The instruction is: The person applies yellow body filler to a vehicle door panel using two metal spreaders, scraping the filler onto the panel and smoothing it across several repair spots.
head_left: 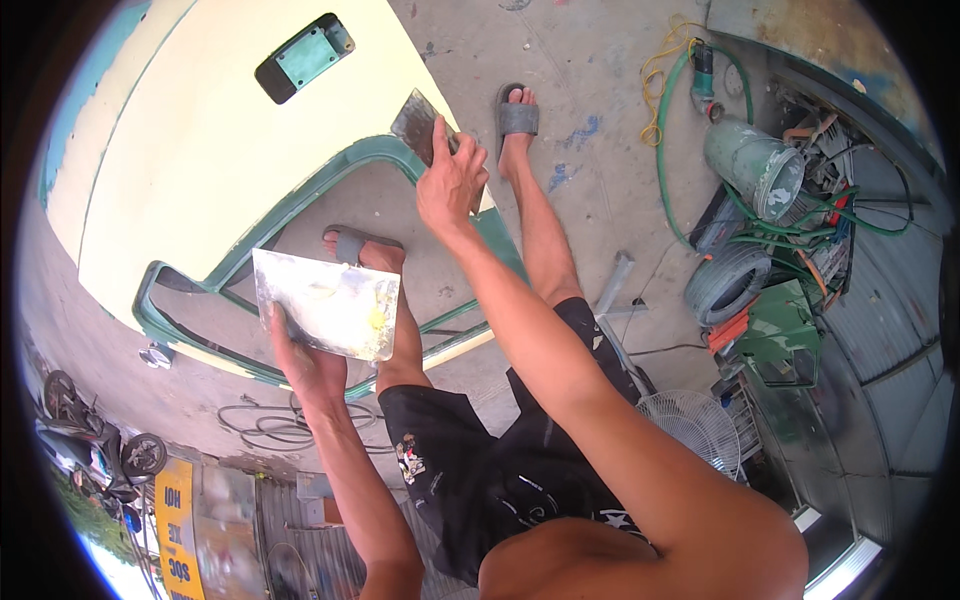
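Cream vehicle door panel, scraper at the window corner

Vehicle door panel spread before the person, feet either side of its lower right corner. Right hand: fingers closed on a broad dark scraper, index extended along the blade, over the window frame's upper right corner; blade contact cannot be told. Left hand: thumb above, remaining fingers mostly hidden beneath a square metal plate, gripped at its near edge. Yellow paste remains on it. Progress, judged: cream covers most of the broad face; green window frame and handle recess remain uncovered. Finish of the cream: cannot tell.
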A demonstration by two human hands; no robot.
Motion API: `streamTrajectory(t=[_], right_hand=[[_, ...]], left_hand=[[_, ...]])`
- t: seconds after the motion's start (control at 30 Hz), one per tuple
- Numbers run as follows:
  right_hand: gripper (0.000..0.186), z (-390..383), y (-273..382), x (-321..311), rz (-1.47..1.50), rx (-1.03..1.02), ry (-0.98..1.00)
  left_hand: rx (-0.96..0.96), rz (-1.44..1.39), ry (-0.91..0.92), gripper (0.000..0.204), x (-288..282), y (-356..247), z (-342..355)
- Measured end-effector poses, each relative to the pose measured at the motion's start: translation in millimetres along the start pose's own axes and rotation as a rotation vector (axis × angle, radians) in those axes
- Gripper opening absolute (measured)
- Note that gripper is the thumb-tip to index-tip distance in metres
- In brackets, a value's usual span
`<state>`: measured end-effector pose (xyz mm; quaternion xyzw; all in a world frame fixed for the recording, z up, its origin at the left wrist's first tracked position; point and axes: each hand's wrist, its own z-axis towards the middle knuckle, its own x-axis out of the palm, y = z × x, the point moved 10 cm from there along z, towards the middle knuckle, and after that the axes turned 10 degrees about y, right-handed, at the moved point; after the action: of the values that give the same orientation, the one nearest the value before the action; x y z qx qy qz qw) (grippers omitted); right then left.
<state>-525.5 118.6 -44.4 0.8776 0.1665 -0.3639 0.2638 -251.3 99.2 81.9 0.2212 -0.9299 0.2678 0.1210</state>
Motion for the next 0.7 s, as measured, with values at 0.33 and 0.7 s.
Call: streamTrajectory(t=[0.33,0.7], right_hand=[[0.07,53,37,5,0.055,0.163,-0.189],[0.071,26,60,41,0.01,0.074,-0.021]], left_hand=[[-0.029,-0.016,-0.031,0.053,-3,-4,1],[0.002,0.069,-0.066,0.053,-26,-8,-4]])
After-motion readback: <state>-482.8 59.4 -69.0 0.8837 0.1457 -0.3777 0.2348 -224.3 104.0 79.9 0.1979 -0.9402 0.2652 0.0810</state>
